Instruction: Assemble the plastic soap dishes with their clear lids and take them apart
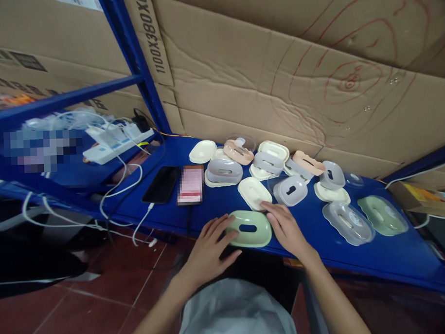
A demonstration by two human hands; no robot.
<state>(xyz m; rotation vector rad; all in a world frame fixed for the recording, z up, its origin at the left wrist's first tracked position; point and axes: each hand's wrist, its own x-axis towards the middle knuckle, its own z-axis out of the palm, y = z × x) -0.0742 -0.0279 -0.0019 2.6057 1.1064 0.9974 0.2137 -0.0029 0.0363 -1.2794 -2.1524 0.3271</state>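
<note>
A green oval soap dish [256, 238] with a slot in its middle lies at the table's front edge. My left hand [211, 250] rests at its left side, fingers spread over the rim and thumb apart from it. My right hand [285, 226] is at the dish's right side, fingers stretched out. Its fingertips reach the lower edge of a cream soap dish part [255, 192] just behind; whether they grip it is hard to see. Close behind my right hand lies a lilac-grey slotted dish [292, 190].
Several more soap dish parts stand behind, among them a peach one [240, 155] and a grey one [225, 171]. Farther right are a grey covered dish [348, 223] and a green covered dish [383, 215]. Left lie a black phone [160, 184], a lit phone [191, 185] and white cables.
</note>
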